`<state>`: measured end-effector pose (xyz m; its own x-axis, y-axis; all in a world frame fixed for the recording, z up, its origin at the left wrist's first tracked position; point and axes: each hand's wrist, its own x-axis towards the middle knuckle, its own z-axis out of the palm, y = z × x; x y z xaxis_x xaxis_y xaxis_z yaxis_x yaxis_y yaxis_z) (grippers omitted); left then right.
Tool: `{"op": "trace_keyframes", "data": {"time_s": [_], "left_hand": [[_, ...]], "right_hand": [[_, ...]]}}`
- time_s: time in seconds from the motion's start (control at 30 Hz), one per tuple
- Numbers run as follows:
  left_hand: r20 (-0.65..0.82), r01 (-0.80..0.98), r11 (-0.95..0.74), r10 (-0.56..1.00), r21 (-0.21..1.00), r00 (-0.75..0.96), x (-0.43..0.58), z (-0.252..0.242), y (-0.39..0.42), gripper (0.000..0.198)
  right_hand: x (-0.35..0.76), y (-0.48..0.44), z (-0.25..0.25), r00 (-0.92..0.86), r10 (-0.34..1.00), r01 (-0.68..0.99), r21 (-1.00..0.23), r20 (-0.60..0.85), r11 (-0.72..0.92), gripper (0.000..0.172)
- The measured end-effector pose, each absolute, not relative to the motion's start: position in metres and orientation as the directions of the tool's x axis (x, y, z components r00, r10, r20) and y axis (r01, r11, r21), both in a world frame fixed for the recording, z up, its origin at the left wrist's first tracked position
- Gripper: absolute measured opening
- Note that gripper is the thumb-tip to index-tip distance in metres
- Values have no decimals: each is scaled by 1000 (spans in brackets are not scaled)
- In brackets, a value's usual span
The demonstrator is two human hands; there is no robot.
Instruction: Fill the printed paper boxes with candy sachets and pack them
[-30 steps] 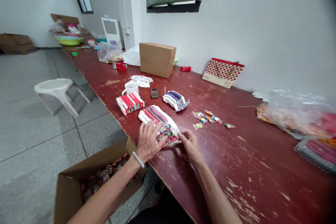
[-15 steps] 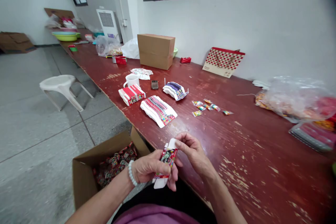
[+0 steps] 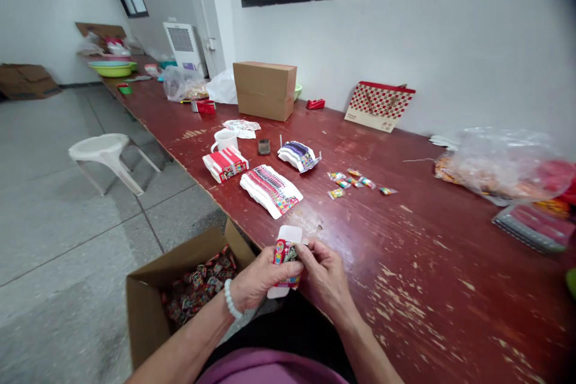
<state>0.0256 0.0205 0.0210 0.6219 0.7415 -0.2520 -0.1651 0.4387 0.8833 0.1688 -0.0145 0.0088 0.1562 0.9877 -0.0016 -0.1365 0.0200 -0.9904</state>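
My left hand (image 3: 255,281), with a white bead bracelet at the wrist, is closed round a small flat colourful paper box (image 3: 285,255) with white flaps, held upright at the near edge of the red-brown table (image 3: 405,240). My right hand (image 3: 324,270) pinches the same box from the right side. Farther out on the table lies a fanned stack of the same flat boxes (image 3: 271,189). Several small wrapped sweets (image 3: 355,183) lie scattered to its right.
An open cardboard carton (image 3: 180,300) of filled colourful boxes stands on the floor at my left. On the table are a red-and-white stack (image 3: 225,163), a purple stack (image 3: 299,156), a white mug (image 3: 224,140), a brown box (image 3: 264,90), and plastic bags (image 3: 499,168) at right. A white stool (image 3: 105,150) stands on the floor.
A second ago both hands were at the fanned stack on the table. They have since drawn back to the table's near edge holding one flat box, and now grip it closer together.
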Motion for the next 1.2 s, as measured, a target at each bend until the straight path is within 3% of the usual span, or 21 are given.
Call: {"op": "trace_keyframes", "data": {"time_s": [0.13,0.2,0.3,0.43,0.57,0.77,0.9,1.03,1.2], "left_hand": [[-150,-135,238,872,962,466,25,22,19,44],[-112,-167,200,897,966,427,26,20,16,62],[-61,-221,157,920,963,387,29,18,13,70],[-51,-277,176,913,945,405,29,19,14,55],[-150,-253,294,871,922,468,25,18,17,39],[-139,-140,219,891,966,432,24,19,15,27],[-102,-129,174,895,976,434,23,20,12,26],[-174,-248,301,886,921,429,22,22,11,48],[-387,-198,595,705,779,594,22,21,11,49]], "right_hand": [[171,-11,15,235,971,-39,-998,39,50,30],[169,-10,10,237,971,-138,-989,18,51,29],[163,-11,-3,269,963,-289,-953,5,86,48],[161,-11,-14,258,964,-289,-947,64,140,37],[167,-12,0,223,975,-302,-951,-1,68,20],[172,-12,36,199,975,-394,-919,-104,-18,21],[175,-10,38,158,983,-373,-927,-93,-28,34],[177,-11,29,129,991,-256,-967,-42,-8,26],[176,-16,16,83,996,-72,-996,41,47,23]]}}
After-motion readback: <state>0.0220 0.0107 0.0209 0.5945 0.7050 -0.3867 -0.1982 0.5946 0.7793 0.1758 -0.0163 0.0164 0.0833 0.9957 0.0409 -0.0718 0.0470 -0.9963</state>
